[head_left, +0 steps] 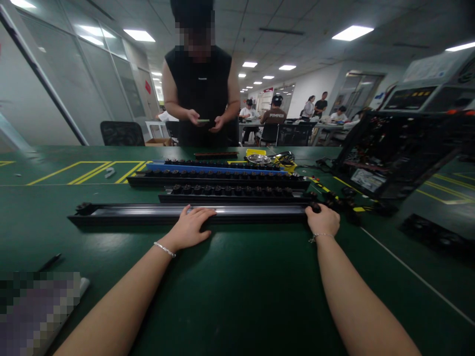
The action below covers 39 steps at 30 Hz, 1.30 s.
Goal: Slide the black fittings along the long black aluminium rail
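Note:
A long black rail (256,217) with a shiny metal channel lies crosswise before me. My left hand (191,227) rests on its middle, fingers stretched over the channel and thumb apart. At the rail's right end, the fingers of my right hand (323,221) are closed on a small black part (315,207), mostly hidden by them. A black knobbed piece (86,209) sits in the rail's left end. Just behind lies a shorter black rail (226,198) carrying a row of black round pieces.
Further back are another filled rail (218,182) and a blue strip (156,166). Loose black parts (345,200) lie right, near an opened machine housing (386,153). A pen (49,262) lies left. Across the green table (252,291) stands a person (202,84) holding a phone-like object.

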Each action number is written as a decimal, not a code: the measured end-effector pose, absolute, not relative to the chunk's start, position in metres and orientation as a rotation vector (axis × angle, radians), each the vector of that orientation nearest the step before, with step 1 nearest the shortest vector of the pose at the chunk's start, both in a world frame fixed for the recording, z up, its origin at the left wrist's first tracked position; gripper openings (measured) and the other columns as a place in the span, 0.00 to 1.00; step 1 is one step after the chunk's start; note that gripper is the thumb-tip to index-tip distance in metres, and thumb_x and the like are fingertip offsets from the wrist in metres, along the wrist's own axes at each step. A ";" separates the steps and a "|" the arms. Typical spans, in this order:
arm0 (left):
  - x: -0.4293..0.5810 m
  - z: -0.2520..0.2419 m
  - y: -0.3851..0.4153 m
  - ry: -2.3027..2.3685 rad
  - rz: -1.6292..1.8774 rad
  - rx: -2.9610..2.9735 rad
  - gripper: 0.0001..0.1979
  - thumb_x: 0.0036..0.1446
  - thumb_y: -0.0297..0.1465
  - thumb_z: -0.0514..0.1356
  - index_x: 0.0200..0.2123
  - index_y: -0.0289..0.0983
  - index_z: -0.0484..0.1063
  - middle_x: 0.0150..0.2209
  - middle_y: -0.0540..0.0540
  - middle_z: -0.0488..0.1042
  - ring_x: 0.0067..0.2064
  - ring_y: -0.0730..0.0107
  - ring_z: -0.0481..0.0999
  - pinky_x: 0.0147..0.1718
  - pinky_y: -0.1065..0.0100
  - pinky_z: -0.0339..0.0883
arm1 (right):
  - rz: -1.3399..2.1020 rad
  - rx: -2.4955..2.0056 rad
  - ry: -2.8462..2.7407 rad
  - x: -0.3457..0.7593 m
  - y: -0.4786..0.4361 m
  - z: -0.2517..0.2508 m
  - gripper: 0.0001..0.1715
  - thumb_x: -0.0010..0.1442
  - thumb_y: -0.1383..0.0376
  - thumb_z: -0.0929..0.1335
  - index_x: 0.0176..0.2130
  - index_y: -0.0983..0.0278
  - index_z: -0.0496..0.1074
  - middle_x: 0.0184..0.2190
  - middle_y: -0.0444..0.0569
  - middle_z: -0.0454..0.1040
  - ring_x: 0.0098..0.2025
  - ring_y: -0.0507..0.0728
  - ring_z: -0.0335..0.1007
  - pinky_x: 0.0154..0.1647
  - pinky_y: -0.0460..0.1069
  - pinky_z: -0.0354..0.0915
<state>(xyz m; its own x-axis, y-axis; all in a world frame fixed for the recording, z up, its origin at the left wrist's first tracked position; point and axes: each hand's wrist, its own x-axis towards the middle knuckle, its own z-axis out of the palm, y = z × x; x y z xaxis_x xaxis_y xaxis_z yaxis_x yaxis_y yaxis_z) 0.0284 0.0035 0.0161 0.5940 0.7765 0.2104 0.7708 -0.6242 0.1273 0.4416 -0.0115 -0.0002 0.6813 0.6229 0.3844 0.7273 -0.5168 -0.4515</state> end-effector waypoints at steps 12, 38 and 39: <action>0.028 0.016 0.004 1.345 0.390 2.783 0.29 0.52 0.38 0.57 0.59 0.46 0.56 0.60 0.45 0.64 0.60 0.55 0.60 0.60 0.41 0.37 | -0.288 -2.229 -0.981 0.452 -0.008 -0.007 0.26 0.52 0.55 0.62 0.43 0.67 0.76 0.37 0.58 0.73 0.40 0.63 0.64 0.44 0.56 0.60; 0.029 0.016 0.004 1.382 0.399 2.754 0.27 0.53 0.38 0.56 0.57 0.46 0.59 0.57 0.45 0.67 0.59 0.55 0.62 0.59 0.40 0.39 | -0.198 -2.105 -0.723 0.462 -0.009 -0.007 0.24 0.48 0.58 0.66 0.43 0.66 0.75 0.35 0.55 0.68 0.38 0.61 0.65 0.45 0.56 0.63; 0.030 0.016 0.004 1.386 0.400 2.754 0.27 0.52 0.38 0.56 0.57 0.46 0.59 0.57 0.45 0.67 0.59 0.56 0.62 0.59 0.40 0.39 | -0.205 -2.092 -0.714 0.462 -0.009 -0.008 0.24 0.48 0.58 0.66 0.43 0.66 0.75 0.35 0.54 0.68 0.39 0.61 0.65 0.45 0.56 0.63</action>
<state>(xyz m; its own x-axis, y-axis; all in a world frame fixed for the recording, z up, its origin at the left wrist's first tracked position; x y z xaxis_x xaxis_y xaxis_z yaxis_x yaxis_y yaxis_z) 0.0295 0.0043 0.0157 0.5696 0.7937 0.2135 0.7853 -0.6022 0.1436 0.4616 -0.0091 -0.0076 0.8202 0.4130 0.3959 0.5600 -0.4382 -0.7031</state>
